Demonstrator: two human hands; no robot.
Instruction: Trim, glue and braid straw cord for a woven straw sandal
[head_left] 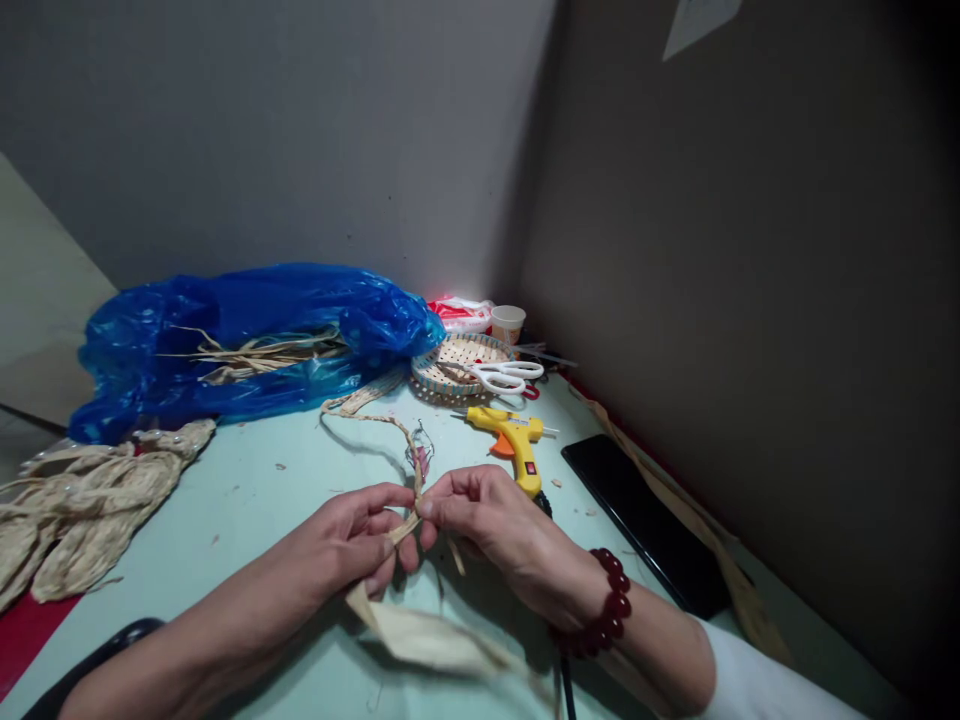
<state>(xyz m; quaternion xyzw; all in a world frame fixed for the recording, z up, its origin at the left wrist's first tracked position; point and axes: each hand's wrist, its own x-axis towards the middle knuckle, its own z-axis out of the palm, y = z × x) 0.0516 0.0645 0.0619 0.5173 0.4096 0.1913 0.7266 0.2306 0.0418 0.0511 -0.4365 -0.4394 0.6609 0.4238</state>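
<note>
Pinching a thin straw braid point(390, 418) between thumb and fingertips, the right hand point(491, 520) met the left hand point(360, 540) low in the middle of the head view. The left thumb and fingers grasped the same braid just below that pinch, where its working end lay across them. From there the braid ran away over the pale green table point(255, 500), bent leftward and reached the front of a blue plastic bag point(180, 300), in which dried strips point(270, 352) lay. A broad loose strip point(431, 638), partly blurred, hung beneath the hands toward the viewer. A dark red bead bracelet point(615, 600) circled the right wrist. Beyond the right hand lay a yellow glue gun point(517, 428), with a black phone point(645, 520) to its right. Behind the gun, white-handled scissors point(510, 376) rested against a woven basket point(426, 378), near a paper cup point(508, 318). Braided straw pieces point(112, 510) were heaped at far left.
</note>
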